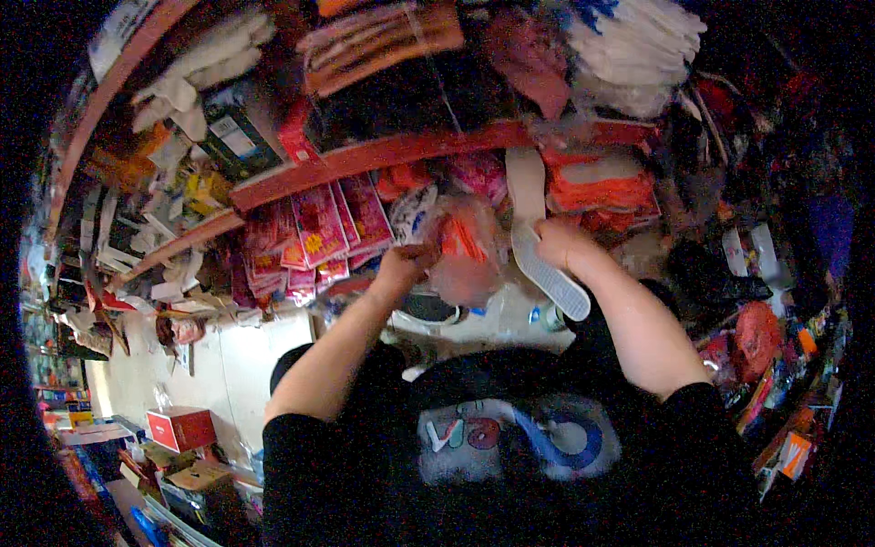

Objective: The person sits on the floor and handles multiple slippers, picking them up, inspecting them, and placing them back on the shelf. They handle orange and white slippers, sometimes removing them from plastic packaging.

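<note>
My right hand [562, 245] is closed on a pale shoe insole [551, 275] with a textured underside. Just above it, a beige insole-like piece [526, 179] reaches up to the shelf edge; I cannot tell whether the two are joined. My left hand [405, 268] has its fingers bent at the edge of a clear plastic bag [467, 254] with something orange-red inside. The bag is blurred, and the fingertips are partly hidden. Behind the left hand lies a black-and-white patterned packet [413, 213]. Pink printed packets [320, 229] lie left of the bag.
A red shelf edge [410, 156] crosses above my hands. Orange folded goods [600, 183] lie at right, and white gloves [632, 41] are stacked higher up. Below my hands is a round dark container with a pale rim [427, 316]. A red box [181, 429] stands at lower left.
</note>
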The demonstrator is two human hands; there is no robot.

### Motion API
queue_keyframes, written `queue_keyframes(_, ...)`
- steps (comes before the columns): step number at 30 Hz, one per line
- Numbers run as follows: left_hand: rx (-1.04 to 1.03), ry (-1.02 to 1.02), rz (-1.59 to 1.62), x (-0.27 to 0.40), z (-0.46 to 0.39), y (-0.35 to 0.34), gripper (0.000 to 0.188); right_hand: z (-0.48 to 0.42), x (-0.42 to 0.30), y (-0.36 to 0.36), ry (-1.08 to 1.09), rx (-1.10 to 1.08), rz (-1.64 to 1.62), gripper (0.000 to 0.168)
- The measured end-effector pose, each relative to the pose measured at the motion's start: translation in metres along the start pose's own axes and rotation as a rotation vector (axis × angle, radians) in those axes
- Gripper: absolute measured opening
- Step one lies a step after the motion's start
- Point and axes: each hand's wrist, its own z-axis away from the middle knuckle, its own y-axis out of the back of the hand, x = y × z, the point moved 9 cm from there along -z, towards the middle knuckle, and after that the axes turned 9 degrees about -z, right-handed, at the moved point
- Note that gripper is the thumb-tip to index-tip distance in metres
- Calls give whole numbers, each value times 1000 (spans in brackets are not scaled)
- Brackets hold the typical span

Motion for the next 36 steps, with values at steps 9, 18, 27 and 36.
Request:
queue_keyframes(9,114,5,7,-23,-15,6,19,18,-9,13,-58,-110,63,35)
queue_keyframes(18,271,-65,140,-54,-51,43,18,9,55,46,-256,39,-51,30)
queue_keyframes(27,309,12,-609,-8,-24,86,51,36,153,113,-101,324,-677,27)
queue_keyframes(36,51,-182,-1488,35,28,-6,112,39,152,113,-174,309,-700,30)
